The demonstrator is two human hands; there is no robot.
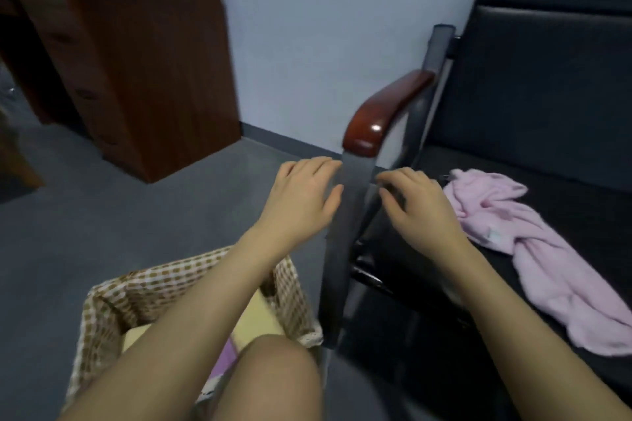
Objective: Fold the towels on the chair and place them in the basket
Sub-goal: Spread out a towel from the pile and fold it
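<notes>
- Here the left hand [301,196] and the right hand [419,203] hang in the air, fingers relaxed and spread, holding nothing.
- The grey chair frame [345,215] stands between both hands.
- The pink towel [533,249] lies crumpled on the dark chair seat [564,181], just right of the right hand, apart from it.
- The checkered basket [116,301] stands on the floor under the left forearm, with yellow and purple cloth inside.

basket [113,301] contents behind forearm
</notes>
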